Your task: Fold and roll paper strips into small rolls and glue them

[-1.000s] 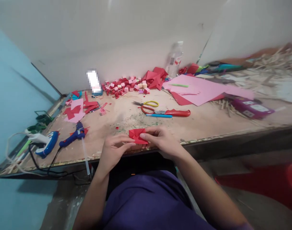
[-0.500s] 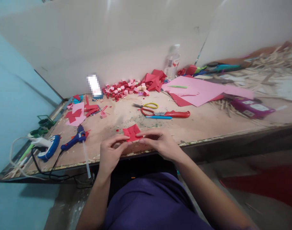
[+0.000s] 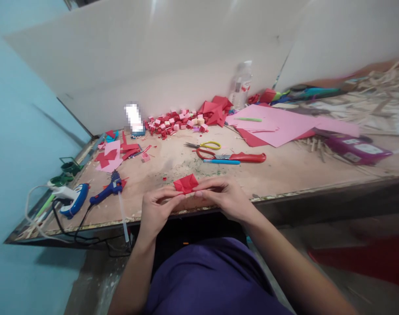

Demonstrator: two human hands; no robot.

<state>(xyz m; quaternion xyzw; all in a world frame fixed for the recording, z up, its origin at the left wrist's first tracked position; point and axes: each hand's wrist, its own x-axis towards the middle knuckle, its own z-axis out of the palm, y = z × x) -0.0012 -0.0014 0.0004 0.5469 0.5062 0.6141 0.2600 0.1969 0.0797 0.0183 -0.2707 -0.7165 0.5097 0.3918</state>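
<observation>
Folded red paper sits between the two hands, by the near edge of the tabletop. Left hand: thumb and fingers pinching its near left corner. Right hand: thumb and fingers gripping the near right side. Upper part of the paper sticks out past the fingertips, away from the person, creases visible. Can't tell if its underside touches wood. Scissors and blue pen lie beyond, glue gun off left; none touched.
</observation>
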